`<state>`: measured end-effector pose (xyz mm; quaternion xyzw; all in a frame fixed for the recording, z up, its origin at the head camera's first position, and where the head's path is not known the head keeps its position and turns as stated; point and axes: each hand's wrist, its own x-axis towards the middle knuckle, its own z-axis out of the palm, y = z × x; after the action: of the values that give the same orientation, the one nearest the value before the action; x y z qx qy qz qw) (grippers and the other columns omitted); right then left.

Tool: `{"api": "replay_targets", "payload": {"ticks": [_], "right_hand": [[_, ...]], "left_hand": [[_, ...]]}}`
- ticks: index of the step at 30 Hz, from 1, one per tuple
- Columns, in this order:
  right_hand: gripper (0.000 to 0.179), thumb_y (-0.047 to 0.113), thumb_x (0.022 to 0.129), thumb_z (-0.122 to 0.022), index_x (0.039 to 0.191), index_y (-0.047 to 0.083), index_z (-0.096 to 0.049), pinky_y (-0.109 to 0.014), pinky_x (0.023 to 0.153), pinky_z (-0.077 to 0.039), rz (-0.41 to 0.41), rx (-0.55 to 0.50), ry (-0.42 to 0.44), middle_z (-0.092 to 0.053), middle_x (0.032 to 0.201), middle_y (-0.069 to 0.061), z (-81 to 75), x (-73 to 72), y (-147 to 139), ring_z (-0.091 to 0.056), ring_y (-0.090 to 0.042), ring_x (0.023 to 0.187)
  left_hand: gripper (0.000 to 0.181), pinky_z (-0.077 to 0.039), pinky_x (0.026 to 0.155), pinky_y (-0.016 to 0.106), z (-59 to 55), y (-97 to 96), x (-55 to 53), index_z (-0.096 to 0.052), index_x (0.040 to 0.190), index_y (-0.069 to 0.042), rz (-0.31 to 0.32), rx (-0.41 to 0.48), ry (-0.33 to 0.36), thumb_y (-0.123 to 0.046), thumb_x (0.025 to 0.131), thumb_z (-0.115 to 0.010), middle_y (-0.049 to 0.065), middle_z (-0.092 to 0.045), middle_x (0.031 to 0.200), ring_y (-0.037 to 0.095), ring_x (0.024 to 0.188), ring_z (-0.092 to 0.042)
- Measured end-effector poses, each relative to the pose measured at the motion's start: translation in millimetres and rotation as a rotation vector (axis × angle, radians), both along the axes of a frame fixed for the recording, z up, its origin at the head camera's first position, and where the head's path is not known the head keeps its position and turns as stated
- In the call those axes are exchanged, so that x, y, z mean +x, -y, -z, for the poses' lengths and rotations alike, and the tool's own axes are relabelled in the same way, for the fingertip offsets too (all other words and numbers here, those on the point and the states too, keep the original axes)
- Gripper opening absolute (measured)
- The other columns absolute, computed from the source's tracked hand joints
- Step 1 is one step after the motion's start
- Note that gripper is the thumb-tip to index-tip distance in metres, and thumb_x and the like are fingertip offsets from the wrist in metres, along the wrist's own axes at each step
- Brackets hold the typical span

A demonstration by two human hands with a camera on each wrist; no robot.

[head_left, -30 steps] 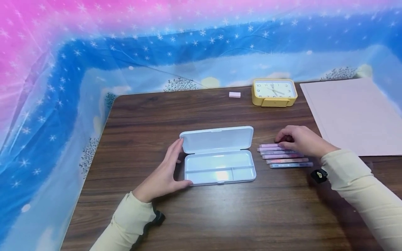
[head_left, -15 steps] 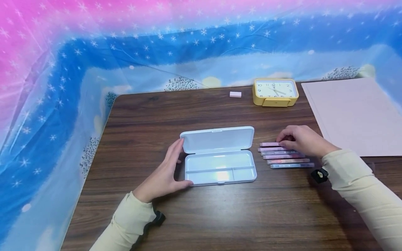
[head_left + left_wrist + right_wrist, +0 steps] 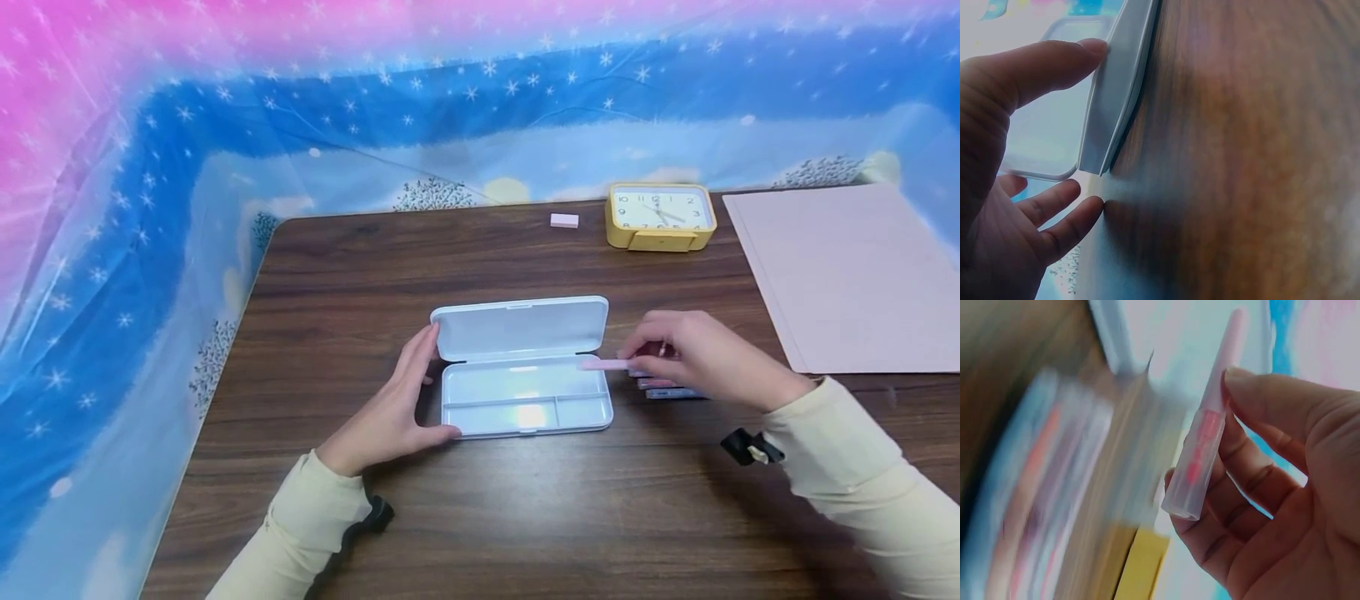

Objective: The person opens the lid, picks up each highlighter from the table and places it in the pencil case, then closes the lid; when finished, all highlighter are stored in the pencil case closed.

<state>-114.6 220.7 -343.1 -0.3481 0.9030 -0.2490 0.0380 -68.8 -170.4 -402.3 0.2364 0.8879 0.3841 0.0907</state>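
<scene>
A white pencil case (image 3: 487, 382) lies with its lid up on the brown table, its tray split by dividers. At its left end is my left hand (image 3: 386, 421), thumb at the front corner and fingers by the lid's edge. In the left wrist view the thumb (image 3: 1054, 65) touches the case's side, the other fingers stretched apart. My right hand (image 3: 701, 358) pinches a pink pen (image 3: 606, 364) with a clear end, its tip over the right side of the tray. Several more pens (image 3: 671, 393) lie beneath the right hand, partly hidden by it.
A yellow clock (image 3: 662, 218) stands at the table's back edge, with a small pale pink block (image 3: 564, 221) left of it. A large pale pink board (image 3: 847, 275) lies at the right. A snowflake-patterned cloth (image 3: 360, 108) hangs behind the table.
My right hand has picked up the pink pen from the back of the row and carried it left to the case. The left hand has stayed at the case's left end.
</scene>
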Motion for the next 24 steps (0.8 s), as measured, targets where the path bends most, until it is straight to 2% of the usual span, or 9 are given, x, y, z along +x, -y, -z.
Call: {"api": "replay_targets", "payload": {"ticks": [5,12,20,24], "right_hand": [[0.012,0.012,0.089,-0.072,0.095,0.022,-0.073,-0.023,0.063,-0.048,-0.034,-0.022,0.03,-0.064,0.089,0.012,4.2,9.8,35.8,-0.054,-0.002,0.072],[0.01,0.016,0.092,-0.07,0.1,0.02,-0.074,-0.023,0.068,-0.05,-0.069,-0.014,0.101,-0.065,0.092,0.008,15.7,12.0,78.7,-0.056,-0.004,0.077],[0.007,0.015,0.09,-0.072,0.095,0.019,-0.074,-0.022,0.067,-0.048,-0.077,0.044,0.027,-0.064,0.088,0.008,31.6,9.9,101.5,-0.053,-0.004,0.072],[0.007,0.013,0.09,-0.071,0.093,0.019,-0.074,-0.022,0.066,-0.047,-0.07,0.059,0.025,-0.064,0.087,0.007,36.5,9.1,104.9,-0.053,-0.006,0.072]], "left_hand": [[0.127,-0.045,0.108,0.043,-0.7,0.1,-0.5,0.01,0.158,-0.027,0.002,0.002,0.007,-0.026,0.075,-0.087,0.003,0.001,0.165,0.022,0.141,-0.034],[0.128,-0.044,0.108,0.043,0.3,-0.1,-0.3,0.01,0.158,-0.026,0.005,0.002,0.002,-0.025,0.075,-0.087,0.003,0.002,0.165,0.022,0.142,-0.034],[0.128,-0.044,0.108,0.043,1.4,-0.1,-1.4,0.009,0.158,-0.026,0.007,0.016,-0.004,-0.024,0.075,-0.087,0.003,0.002,0.165,0.022,0.143,-0.034],[0.128,-0.044,0.108,0.043,1.6,0.5,-1.2,0.009,0.158,-0.027,0.005,0.017,-0.001,-0.024,0.075,-0.087,0.002,0.002,0.165,0.022,0.144,-0.033]]}}
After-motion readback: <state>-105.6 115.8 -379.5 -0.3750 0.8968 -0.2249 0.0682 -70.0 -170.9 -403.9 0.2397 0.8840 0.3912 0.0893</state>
